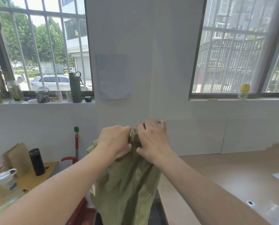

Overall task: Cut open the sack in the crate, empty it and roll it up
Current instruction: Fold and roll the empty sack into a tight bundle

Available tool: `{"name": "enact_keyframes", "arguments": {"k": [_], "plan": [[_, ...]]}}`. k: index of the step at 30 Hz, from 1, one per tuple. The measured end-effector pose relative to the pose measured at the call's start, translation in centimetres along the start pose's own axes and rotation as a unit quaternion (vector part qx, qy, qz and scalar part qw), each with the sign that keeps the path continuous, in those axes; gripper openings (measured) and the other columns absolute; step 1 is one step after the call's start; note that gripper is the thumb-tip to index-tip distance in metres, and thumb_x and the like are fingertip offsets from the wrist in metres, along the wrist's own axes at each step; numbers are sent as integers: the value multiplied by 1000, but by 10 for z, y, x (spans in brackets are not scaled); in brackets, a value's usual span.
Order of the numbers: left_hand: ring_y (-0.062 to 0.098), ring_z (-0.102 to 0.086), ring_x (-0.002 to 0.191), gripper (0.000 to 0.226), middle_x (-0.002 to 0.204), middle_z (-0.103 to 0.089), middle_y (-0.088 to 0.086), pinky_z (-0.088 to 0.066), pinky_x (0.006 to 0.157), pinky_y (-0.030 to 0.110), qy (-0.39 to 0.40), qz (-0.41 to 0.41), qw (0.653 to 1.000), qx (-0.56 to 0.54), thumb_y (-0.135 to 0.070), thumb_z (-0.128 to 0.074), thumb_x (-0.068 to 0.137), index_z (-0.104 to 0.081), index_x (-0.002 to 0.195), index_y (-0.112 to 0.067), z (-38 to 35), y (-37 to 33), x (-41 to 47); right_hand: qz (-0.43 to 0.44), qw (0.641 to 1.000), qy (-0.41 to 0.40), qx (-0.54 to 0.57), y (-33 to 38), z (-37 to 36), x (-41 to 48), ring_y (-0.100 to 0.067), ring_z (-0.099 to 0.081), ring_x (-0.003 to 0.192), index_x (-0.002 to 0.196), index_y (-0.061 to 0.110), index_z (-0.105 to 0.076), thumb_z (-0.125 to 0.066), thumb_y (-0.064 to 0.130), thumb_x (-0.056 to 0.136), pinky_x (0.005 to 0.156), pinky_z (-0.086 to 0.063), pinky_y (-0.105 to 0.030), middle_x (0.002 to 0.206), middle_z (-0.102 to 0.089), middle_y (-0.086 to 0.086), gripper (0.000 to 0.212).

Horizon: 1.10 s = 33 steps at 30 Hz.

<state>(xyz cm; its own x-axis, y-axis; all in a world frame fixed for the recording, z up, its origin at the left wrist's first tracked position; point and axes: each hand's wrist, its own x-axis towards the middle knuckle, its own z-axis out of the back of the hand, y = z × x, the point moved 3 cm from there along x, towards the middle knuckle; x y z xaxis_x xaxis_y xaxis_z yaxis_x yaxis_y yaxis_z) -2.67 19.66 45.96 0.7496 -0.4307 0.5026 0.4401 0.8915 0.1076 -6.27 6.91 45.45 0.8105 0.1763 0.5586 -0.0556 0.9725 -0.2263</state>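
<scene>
Head view: limp olive-green woven sack [127, 184] held up high by its bunched top edge, left hand [115, 142] clenched on the fabric and right hand [152, 143] pinching it beside, fingers [161, 125] partly spread, crate not discernible below. Likely trouble, as a judgement: slipping of the gathered cloth from so loose a right grip, or leftover contents spilling past the crate onto the pale wooden counter [224, 179]. Close on the left, black cylindrical flask [37, 161] and red-handled tool [76, 148] within reach of a swinging sack.
</scene>
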Motion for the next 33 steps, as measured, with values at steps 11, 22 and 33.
{"name": "enact_keyframes", "arguments": {"k": [11, 22, 33], "plan": [[34, -64, 71, 21, 73, -66, 9, -52, 57, 36, 153, 28, 965, -214, -30, -65, 70, -60, 68, -10, 17, 7, 17, -11, 981, -188, -37, -6, -2, 0, -32, -57, 67, 83, 16, -59, -73, 3, 67, 67, -43, -40, 71, -60, -7, 25], [29, -61, 76, 55, 82, -58, -1, -40, 58, 33, -8, -59, 998, 6, -46, -74, 71, -42, 108, -21, 25, -13, -10, -29, 994, 34, 96, -8, 9, 4, -27, -59, 72, 80, 21, -55, -62, 25, 73, 61, -36, -33, 75, -61, 1, 11], [34, -67, 74, 25, 82, -65, 3, -35, 56, 32, -21, -87, 993, 76, -24, -61, 79, -46, 99, -22, 21, -16, -15, -32, 986, 94, 133, -2, 12, -1, -32, -66, 84, 92, 21, -54, -61, 26, 68, 67, -43, -36, 79, -63, -1, 25]]}}
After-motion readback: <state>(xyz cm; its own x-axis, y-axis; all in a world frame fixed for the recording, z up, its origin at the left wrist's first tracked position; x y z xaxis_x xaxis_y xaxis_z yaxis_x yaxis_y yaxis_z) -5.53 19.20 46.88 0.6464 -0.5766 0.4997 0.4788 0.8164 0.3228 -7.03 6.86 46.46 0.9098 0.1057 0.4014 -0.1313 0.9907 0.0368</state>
